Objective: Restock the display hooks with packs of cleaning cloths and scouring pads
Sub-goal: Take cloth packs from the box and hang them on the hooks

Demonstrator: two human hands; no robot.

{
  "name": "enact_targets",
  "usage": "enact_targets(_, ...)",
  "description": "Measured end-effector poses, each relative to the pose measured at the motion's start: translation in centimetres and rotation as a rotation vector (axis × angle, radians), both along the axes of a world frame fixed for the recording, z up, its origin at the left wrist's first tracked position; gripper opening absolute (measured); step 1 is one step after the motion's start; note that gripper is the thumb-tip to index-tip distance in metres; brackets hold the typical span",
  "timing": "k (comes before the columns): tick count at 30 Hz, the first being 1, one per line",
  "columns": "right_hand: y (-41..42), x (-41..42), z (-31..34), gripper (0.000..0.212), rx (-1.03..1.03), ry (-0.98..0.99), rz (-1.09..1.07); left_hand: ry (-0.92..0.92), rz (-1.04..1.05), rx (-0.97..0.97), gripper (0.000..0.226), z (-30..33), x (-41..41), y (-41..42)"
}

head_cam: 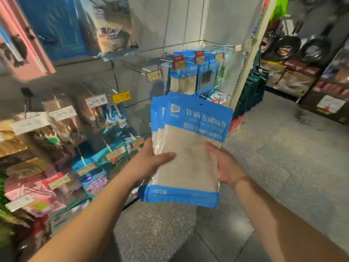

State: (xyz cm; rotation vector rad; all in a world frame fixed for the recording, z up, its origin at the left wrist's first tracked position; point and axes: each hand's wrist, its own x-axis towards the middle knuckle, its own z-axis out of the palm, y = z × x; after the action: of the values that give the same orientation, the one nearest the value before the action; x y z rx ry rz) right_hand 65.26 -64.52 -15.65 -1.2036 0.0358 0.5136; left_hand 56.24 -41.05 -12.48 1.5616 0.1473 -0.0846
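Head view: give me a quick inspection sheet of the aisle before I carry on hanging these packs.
Surface: speckled floor, nothing on it near the hands.
Job's things: stack of blue cloth packs held upright; matching packs already hang on upper hooks.
Clutter: mixed packs on lower-left hooks, too blurred to identify.
Grippers: left hand grips the stack's left edge, thumb across the front; right hand grips the right edge.
Cables: nothing seen.
Surroundings: dark pans on shelving across the aisle.
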Motion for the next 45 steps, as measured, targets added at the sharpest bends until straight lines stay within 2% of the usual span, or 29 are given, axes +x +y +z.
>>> enact_targets(2,-2.6,1.8,-0.2,0.047,-0.039,0.0,-0.077,0.013,-0.062,0.028,0.086,-0.1,2.6,-1.9)
enact_targets(5,-5.6,4.5,0.0,0.026,-0.074,0.02,-0.182,0.044,-0.065,0.075,0.071,0.0,7.1,-4.2)
enact_targets(6,-6.3,5.5,-0.1,0.017,-0.076,0.02,-0.181,0.054,-0.033,0.051,0.066,0.1,9.0,-4.6)
enact_targets(8,-7.4,7.7,-0.3,0.013,-0.081,0.014,-0.174,0.031,0.052,-0.032,0.057,0.0,13.5,-5.1)
enact_targets(11,-8.2,11.5,-0.6,0.021,-0.116,-0.033,-0.134,-0.004,0.087,-0.096,0.066,-0.1,20.2,-5.7)
enact_targets(13,-8.5,14.9,-1.2,0.029,-0.133,-0.034,-0.136,-0.017,0.026,-0.201,0.052,-0.8,24.8,-6.2)
enact_targets(15,-8.7,17.3,-1.6,0.034,-0.132,-0.036,-0.141,-0.001,-0.018,-0.304,0.052,-1.0,27.3,-6.6)
enact_targets(18,-8.8,23.0,-1.7,0.042,-0.167,0.005,-0.196,0.025,-0.036,-0.368,0.047,-1.4,33.2,-7.0)
enact_targets(21,-8.5,27.8,-2.0,0.059,-0.163,0.048,-0.187,0.115,0.008,-0.423,0.028,-1.7,38.0,-7.1)
enact_targets(23,-8.1,30.2,-2.7,0.06,-0.141,0.066,-0.178,0.158,0.039,-0.433,0.019,-1.9,40.6,-7.0)
enact_targets(28,-7.2,34.8,-4.9,0.069,-0.164,0.14,-0.19,0.228,0.054,-0.417,0.022,-3.5,45.4,-6.3)
enact_targets(31,-6.9,37.8,-6.0,0.066,-0.165,0.18,-0.102,0.259,0.078,-0.417,0.029,-4.8,47.4,-6.0)
enact_targets(34,-6.2,40.8,-6.7,0.059,-0.226,0.198,-0.082,0.249,0.163,-0.436,0.023,-5.7,49.1,-6.2)
enact_targets(36,-6.0,43.2,-7.3,0.044,-0.267,0.127,-0.154,0.242,0.23,-0.459,0.023,-6.0,50.2,-6.5)
enact_targets(40,-6.9,49.1,-6.7,0.073,-0.383,-0.181,-0.173,0.22,0.339,-0.416,0.017,-6.6,52.8,-7.3)
enact_targets(42,-7.1,52.3,-5.9,0.076,-0.374,-0.282,-0.158,0.221,0.378,-0.397,0.02,-6.8,54.2,-7.8)
enact_targets(45,-7.1,56.6,-4.8,0.07,-0.371,-0.396,-0.109,0.219,0.476,-0.37,0.021,-6.9,56.6,-8.8)
